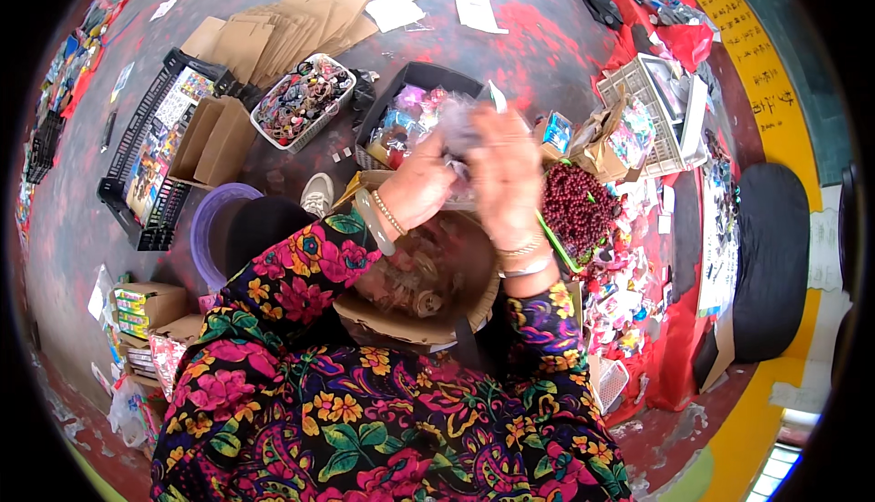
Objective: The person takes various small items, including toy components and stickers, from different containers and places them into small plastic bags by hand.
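In front of me my left hand [415,188] is closed, its fingers bent around the lower end of a pale lilac-grey, wispy bundle [458,126]. Motion smears the bundle too much to name its kind. My right hand [507,174] is beside it on the right, against or close to the bundle; its fingers are blurred. Bracelets circle both wrists. Below the hands stands a round basket [365,316] lined with cardboard, with brownish, gauzy pieces [421,288] inside. Just beyond is a dark bin [440,75] of colourful small packets, partly hidden by my hands.
A white basket [284,145] of hair ties stands at the far left, near flattened cardboard [293,30] and a black crate [117,194]. A purple tub [202,240] is at my left. Dark red beads [576,209] and scattered trinkets [629,306] lie at my right.
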